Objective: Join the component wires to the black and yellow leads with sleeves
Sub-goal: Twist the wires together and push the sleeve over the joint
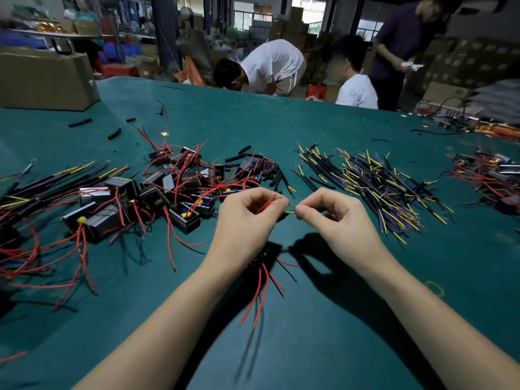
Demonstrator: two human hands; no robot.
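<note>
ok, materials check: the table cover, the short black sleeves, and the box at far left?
Teal table cover: looks like matte cloth or felt; dull, no glare, soft shadows, though a rubber mat is possible. Short black tube sleeves: likely rubbery or heat-shrink plastic, matte, slightly bent. Brown rectangular box: corrugated cardboard by its dull tan faces and folded edges.

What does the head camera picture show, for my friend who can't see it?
Two hands meet over a green table: the left hand pinches a red wire, the right hand pinches a yellow lead. Piles of black components and leads lie behind.
</note>
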